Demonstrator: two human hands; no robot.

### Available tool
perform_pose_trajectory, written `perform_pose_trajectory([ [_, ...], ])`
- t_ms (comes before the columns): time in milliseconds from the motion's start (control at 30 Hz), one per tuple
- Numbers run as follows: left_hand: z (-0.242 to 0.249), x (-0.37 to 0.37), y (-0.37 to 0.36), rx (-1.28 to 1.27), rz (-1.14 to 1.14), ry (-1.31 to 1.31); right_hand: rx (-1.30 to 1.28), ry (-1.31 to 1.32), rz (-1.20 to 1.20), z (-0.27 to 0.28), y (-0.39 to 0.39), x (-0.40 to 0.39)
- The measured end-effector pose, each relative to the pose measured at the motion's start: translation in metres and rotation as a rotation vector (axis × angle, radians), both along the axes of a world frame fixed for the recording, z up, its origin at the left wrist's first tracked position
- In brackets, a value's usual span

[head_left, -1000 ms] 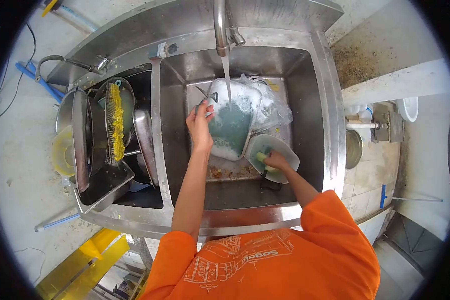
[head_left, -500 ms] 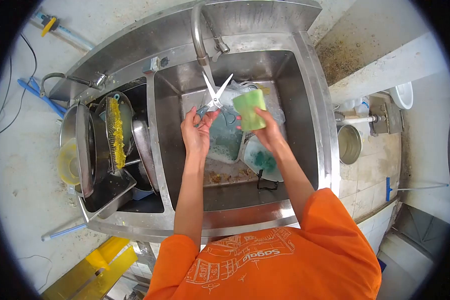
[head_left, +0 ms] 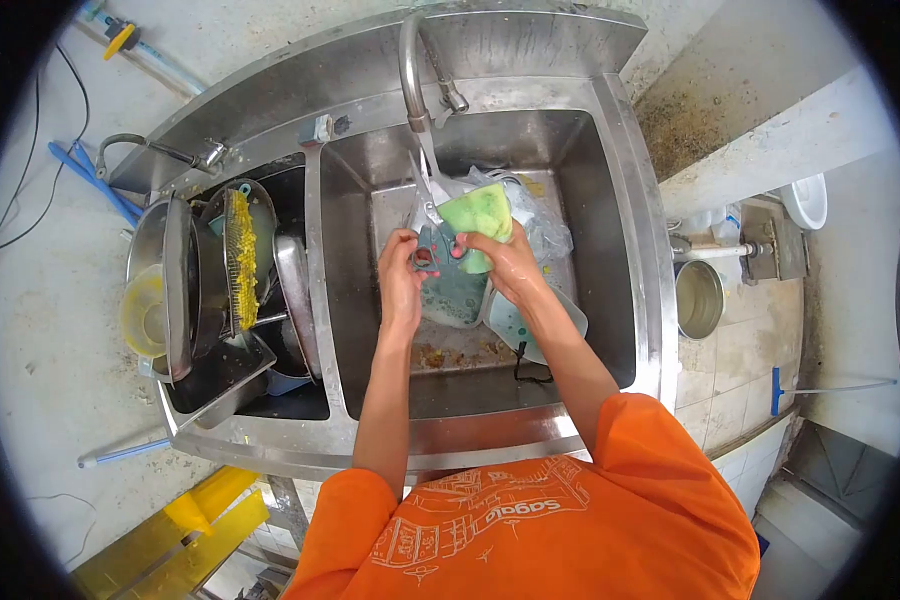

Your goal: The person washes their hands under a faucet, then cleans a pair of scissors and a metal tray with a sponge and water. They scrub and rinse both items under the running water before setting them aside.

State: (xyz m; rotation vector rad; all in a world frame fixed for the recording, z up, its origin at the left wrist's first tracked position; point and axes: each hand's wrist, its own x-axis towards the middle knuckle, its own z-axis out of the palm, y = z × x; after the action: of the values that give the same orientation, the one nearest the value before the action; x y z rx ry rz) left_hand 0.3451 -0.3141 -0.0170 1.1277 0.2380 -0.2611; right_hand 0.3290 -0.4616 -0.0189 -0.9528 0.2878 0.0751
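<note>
Over the metal sink (head_left: pixel 610 290), scissors (head_left: pixel 431 212) stick out past the left hand (head_left: pixel 400 282), which pinches a handle (head_left: pixel 434 241). They look light, stiff, maybe slippery (handles are safest to hold). Beside them, the right hand (head_left: pixel 508 264) pinches a soft-looking sponge (head_left: pixel 480 209).

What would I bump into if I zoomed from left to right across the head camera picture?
Yellow bowl → sink divider → left hand → green sponge → round metal pot → white basin.
</note>
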Motion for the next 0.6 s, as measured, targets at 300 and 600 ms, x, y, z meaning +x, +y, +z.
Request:
perform_pose_trajectory([
  [300,0.011,0.015,-0.003,0.419,-0.017,-0.146,-0.084,0.104,-0.142,0.021,0.012,0.004],
  [600,0.009,0.008,-0.02,0.746,0.166,-0.484,-1.136,-0.273,-0.45,0.038,0.04,-0.001],
])
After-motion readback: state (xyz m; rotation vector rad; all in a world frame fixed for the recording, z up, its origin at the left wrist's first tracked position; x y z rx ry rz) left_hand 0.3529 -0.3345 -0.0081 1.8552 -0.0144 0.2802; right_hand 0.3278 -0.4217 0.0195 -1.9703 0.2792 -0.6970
